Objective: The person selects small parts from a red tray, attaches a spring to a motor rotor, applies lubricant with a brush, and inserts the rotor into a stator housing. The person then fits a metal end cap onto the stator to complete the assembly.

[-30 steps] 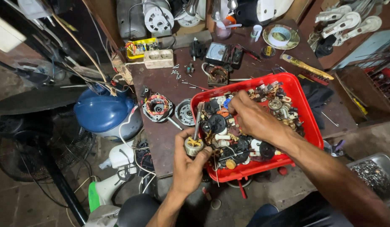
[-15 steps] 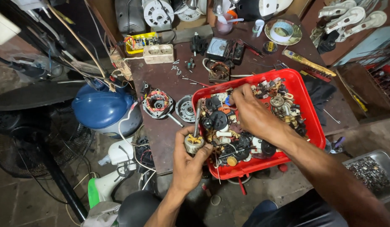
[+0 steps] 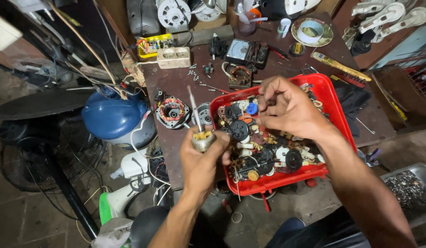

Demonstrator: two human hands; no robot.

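The dark bench [image 3: 176, 82] carries my red tray [image 3: 334, 103], heaped with small motor parts and gears, with a copper-wound stator [image 3: 172, 111] just beside it to the left. My right hand [image 3: 291, 110] reaches into the tray, fingers curled among the parts; whether it grips one I cannot tell. My left hand [image 3: 201, 158] is closed around a small rotor [image 3: 203, 139], shaft pointing up, at the tray's left edge

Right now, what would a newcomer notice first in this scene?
First the red tray in the middle of the dark workbench, heaped with small parts, where the right hand is picking. Just left of it, the left hand holds up a motor rotor with its shaft pointing upward. A blue rounded housing sits further left.
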